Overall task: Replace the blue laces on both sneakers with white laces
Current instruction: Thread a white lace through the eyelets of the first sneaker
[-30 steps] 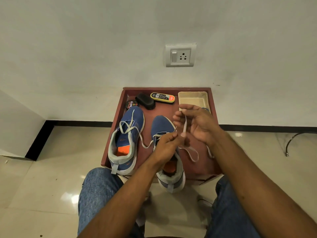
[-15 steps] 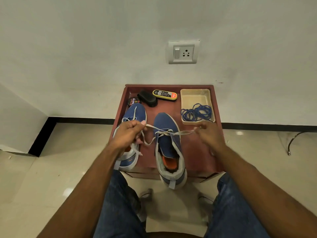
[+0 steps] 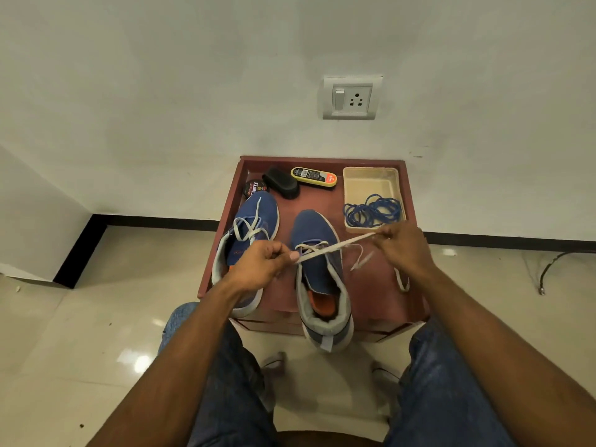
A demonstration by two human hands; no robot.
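left hand pinches white lace | right hand grips other end, taut over near-edge sneaker | soft, light, slippery: hold near tips

This looks like a room in a home, a bare corner given over to shoe care. A plain white wall carries a household switch and socket plate, well above and beyond where the laces are gripped. Glossy cream floor tiles meet a black skirting strip. A low reddish wooden table stands against the wall, with a shoe-polish tin, a black brush and a yellow-edged brush lying past the grip, near the wall.
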